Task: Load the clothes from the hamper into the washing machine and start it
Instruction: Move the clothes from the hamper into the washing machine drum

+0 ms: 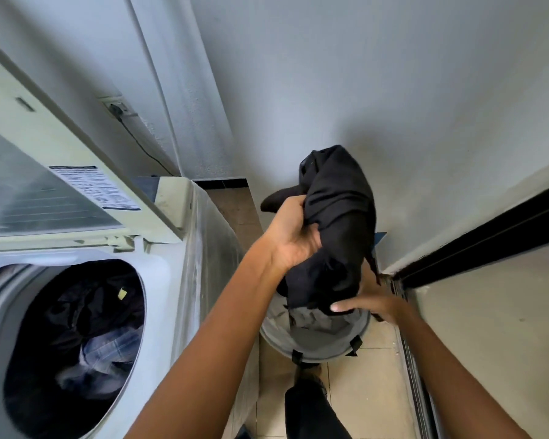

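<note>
From the head camera, looking down: a top-loading washing machine (159,280) fills the left of the scene, its lid (54,172) raised and leaning back toward the far wall. The round drum opening (73,343) is uncovered and already holds dark clothes and a piece of blue denim (108,346).

To the right of the machine, on the tiled floor (362,391), stands a grey hamper (317,343) with black strap loops on its near rim. Grey fabric lies inside it.

Both bare arms reach forward over the hamper. The left hand (292,239) is turned palm-up with its fingers curled around a bunched black garment (336,223), which is lifted above the hamper, just right of the machine's side. The right hand (374,304) is at the garment's lower end, over the hamper's far right rim; its thumb presses against the black cloth, while the other fingers are hidden behind the fabric, so I cannot tell how they are set.

A power cord (140,144) runs down the far wall from a socket (118,107). A dark sliding-door frame (488,229) runs along the right.
</note>
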A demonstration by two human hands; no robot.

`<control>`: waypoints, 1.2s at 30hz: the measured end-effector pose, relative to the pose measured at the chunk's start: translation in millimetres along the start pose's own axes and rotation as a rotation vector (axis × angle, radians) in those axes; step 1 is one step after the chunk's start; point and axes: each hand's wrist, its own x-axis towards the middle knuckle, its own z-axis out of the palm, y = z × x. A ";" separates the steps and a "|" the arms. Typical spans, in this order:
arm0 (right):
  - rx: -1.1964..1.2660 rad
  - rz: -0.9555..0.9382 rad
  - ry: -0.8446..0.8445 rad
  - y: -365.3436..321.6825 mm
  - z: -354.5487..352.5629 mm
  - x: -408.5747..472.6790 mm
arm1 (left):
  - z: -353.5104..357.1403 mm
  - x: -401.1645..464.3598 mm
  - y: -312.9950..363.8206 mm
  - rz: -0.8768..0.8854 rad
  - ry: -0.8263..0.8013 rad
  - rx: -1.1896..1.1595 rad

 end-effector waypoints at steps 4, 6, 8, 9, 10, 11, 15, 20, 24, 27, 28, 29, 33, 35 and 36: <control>0.108 -0.031 0.114 57.8 32.8 94.7 | 20.3 -18.2 7.0 0.043 -0.115 -0.023; 0.469 -0.055 0.206 9.1 45.4 78.0 | 20.5 -25.4 14.3 0.061 -0.133 -0.046; 0.795 0.044 0.212 -51.5 45.5 43.1 | 13.6 -33.8 24.7 0.103 -0.125 -0.066; 0.928 0.058 0.212 -65.4 41.2 35.4 | 8.0 -36.6 29.8 0.130 -0.108 -0.082; 1.017 0.049 0.217 -76.2 33.2 23.6 | 1.1 -39.1 33.7 0.157 -0.085 -0.094; 1.077 0.029 0.224 -85.4 26.6 12.3 | -6.6 -42.2 36.6 0.176 -0.060 -0.112; 1.383 -0.007 0.179 -124.8 2.1 -42.8 | -43.2 -46.9 32.6 0.244 0.092 -0.026; 1.278 -0.215 0.270 -171.8 -19.4 -85.6 | -69.3 -48.1 9.5 0.131 0.332 0.118; 1.209 -0.337 0.180 -208.3 -8.7 -112.8 | -71.8 -58.8 -2.3 0.080 0.305 0.118; 1.250 -0.430 0.077 -240.2 6.5 -132.8 | -70.0 -76.2 -2.7 0.148 0.214 0.213; 1.241 -0.460 0.037 -250.7 13.7 -137.4 | -72.1 -82.4 -1.3 0.157 0.155 0.206; 1.234 -0.467 0.015 -261.6 22.9 -143.5 | -74.4 -88.2 0.9 0.145 0.072 0.162; 1.157 -0.411 0.026 -292.0 63.2 -161.2 | -82.7 -121.4 14.6 0.120 -0.298 -0.179; 1.071 -0.387 0.141 -297.9 80.0 -169.4 | -86.1 -138.3 19.8 0.209 -0.269 -0.321; 0.985 -0.411 0.209 -295.9 85.5 -170.5 | -85.6 -144.8 21.6 0.252 -0.214 -0.365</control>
